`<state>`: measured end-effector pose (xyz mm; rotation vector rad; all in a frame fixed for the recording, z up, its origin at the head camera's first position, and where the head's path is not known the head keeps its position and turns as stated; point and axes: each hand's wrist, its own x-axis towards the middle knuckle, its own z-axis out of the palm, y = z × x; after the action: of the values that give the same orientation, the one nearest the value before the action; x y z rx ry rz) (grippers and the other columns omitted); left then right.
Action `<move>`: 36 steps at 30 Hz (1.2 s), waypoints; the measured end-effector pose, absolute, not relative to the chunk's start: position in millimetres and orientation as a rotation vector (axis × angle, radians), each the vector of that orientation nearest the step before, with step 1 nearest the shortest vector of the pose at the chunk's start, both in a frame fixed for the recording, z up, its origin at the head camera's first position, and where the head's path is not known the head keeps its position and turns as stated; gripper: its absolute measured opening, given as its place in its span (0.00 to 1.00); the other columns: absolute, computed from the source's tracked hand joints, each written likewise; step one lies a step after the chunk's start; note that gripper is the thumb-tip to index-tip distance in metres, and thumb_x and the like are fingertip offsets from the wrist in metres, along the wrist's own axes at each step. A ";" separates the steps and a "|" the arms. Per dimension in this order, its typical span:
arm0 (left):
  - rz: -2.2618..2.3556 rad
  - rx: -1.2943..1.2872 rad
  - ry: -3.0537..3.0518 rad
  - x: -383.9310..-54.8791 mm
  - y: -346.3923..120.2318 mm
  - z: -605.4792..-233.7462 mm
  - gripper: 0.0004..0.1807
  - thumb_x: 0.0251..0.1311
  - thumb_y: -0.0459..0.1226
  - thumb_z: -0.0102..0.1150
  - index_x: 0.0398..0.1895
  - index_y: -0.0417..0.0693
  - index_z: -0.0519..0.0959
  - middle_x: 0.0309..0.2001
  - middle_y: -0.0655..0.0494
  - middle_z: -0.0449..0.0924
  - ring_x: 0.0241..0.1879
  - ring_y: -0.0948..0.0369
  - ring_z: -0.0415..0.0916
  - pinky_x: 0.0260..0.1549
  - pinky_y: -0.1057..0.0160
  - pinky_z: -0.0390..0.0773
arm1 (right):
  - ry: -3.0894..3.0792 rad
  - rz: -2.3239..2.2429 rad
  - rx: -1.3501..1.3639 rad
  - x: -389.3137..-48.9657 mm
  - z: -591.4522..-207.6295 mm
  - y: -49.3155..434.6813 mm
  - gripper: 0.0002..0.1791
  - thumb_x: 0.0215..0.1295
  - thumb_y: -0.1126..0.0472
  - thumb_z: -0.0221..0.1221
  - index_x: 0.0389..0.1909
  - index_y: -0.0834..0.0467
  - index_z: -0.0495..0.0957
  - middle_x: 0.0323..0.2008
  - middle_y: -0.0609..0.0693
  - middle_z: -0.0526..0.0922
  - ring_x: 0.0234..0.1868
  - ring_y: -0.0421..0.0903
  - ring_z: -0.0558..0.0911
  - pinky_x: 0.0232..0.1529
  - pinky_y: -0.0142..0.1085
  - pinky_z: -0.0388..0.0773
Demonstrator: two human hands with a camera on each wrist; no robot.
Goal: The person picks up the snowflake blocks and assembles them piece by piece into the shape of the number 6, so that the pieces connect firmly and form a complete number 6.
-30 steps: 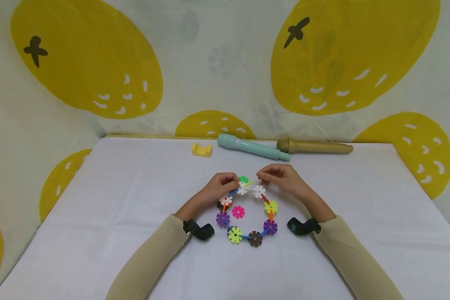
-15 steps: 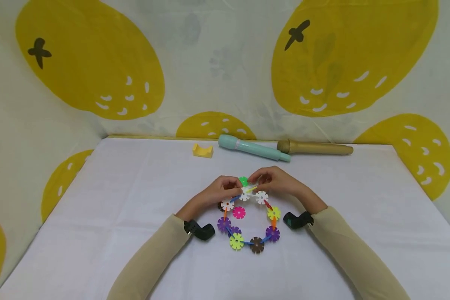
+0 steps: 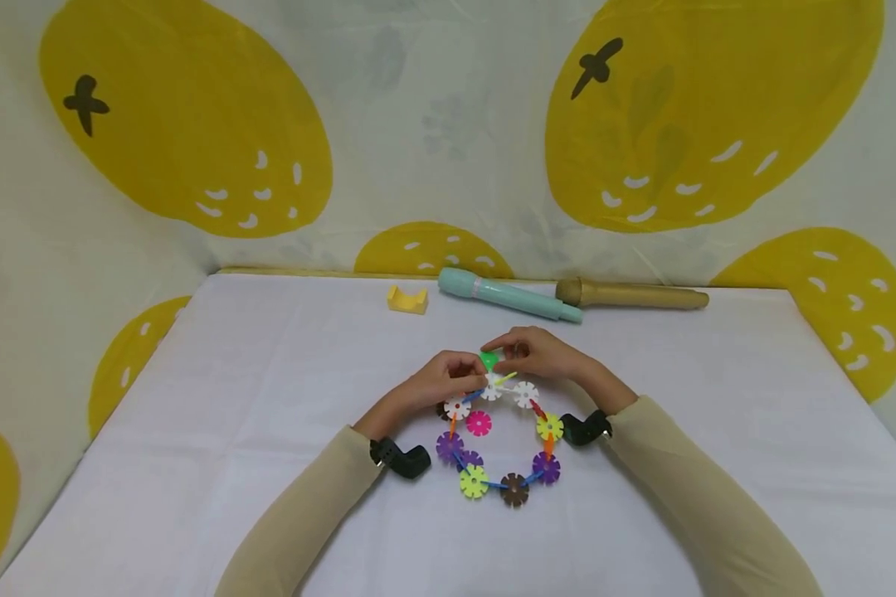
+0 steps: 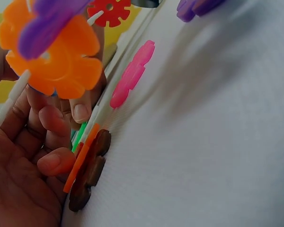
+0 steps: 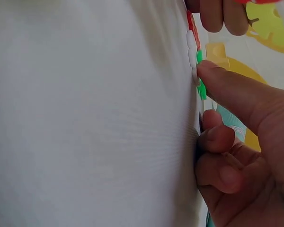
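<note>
A ring of linked plastic snowflake discs, in white, yellow, purple, brown and other colours, is held by my left hand [image 3: 444, 380] at its far left part. Thumb and fingers pinch it beside a white snowflake disc [image 3: 491, 388], which has a yellow disc [image 3: 507, 378] seen edge-on slotted in it. My right hand [image 3: 545, 352] reaches in from the right. Its thumb and index finger are at a green snowflake disc [image 3: 489, 360] just beyond the ring, one on either side. In the left wrist view, an orange disc [image 4: 80, 61] of the ring hangs before the left fingers.
Inside the ring's outline a pink disc [image 3: 479, 423] lies on the white tablecloth [image 3: 306, 332]. A brown disc [image 4: 87, 184] lies under the left hand. Along the back edge are a yellow cradle-shaped block [image 3: 407, 300], a teal microphone-shaped toy [image 3: 500, 294] and a gold one [image 3: 635, 294].
My right hand has moved left from beside the yellow disc to the green disc, its fingertips closing in on it. The left hand and the ring have shifted slightly toward me.
</note>
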<state>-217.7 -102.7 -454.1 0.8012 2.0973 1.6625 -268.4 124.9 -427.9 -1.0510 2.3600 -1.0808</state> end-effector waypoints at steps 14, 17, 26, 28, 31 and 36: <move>1.654 0.745 2.110 -215.1 -101.0 -450.6 0.08 0.65 0.33 0.57 0.38 0.34 0.80 0.28 0.61 0.76 0.29 0.65 0.68 0.31 0.70 0.69 | 2.337 -1.179 -0.892 -260.6 -426.4 129.8 0.16 0.57 0.69 0.67 0.45 0.68 0.75 0.36 0.58 0.78 0.28 0.44 0.72 0.31 0.31 0.71; 1.641 0.717 2.120 -214.9 -100.6 -449.9 0.08 0.65 0.34 0.57 0.39 0.36 0.81 0.29 0.60 0.78 0.30 0.65 0.69 0.32 0.70 0.69 | 2.317 -1.220 -0.859 -258.1 -426.4 132.9 0.13 0.60 0.69 0.65 0.44 0.68 0.74 0.36 0.58 0.79 0.33 0.46 0.75 0.34 0.30 0.73; 1.584 0.704 2.159 -216.9 -98.9 -452.3 0.09 0.67 0.36 0.58 0.42 0.37 0.82 0.32 0.58 0.80 0.33 0.63 0.70 0.34 0.70 0.70 | 2.265 -1.330 -0.786 -248.5 -432.5 146.6 0.13 0.67 0.67 0.59 0.50 0.67 0.77 0.37 0.58 0.81 0.32 0.44 0.78 0.33 0.31 0.77; 1.584 0.712 2.169 -217.2 -98.8 -452.5 0.09 0.67 0.36 0.58 0.42 0.38 0.82 0.32 0.57 0.79 0.32 0.63 0.70 0.34 0.70 0.70 | 2.263 -1.362 -0.749 -247.5 -434.7 149.8 0.13 0.67 0.66 0.59 0.50 0.67 0.78 0.37 0.56 0.81 0.30 0.42 0.78 0.32 0.31 0.77; 1.591 0.719 2.187 -217.4 -99.2 -452.4 0.08 0.67 0.36 0.58 0.40 0.38 0.81 0.31 0.56 0.78 0.31 0.63 0.69 0.32 0.70 0.70 | 2.266 -1.405 -0.682 -246.9 -436.5 153.0 0.14 0.68 0.65 0.59 0.51 0.66 0.78 0.34 0.55 0.81 0.28 0.42 0.77 0.30 0.31 0.75; 1.600 0.714 2.229 -217.6 -99.4 -452.1 0.07 0.67 0.35 0.58 0.38 0.39 0.81 0.29 0.57 0.77 0.30 0.64 0.68 0.31 0.70 0.69 | 2.217 -1.499 -0.570 -246.3 -435.7 155.4 0.16 0.68 0.64 0.59 0.52 0.69 0.77 0.31 0.52 0.81 0.27 0.43 0.76 0.30 0.31 0.76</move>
<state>-217.6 -99.4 -452.1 0.7138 2.2293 1.5996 -246.3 155.4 -435.7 -0.5701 2.2165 -1.4993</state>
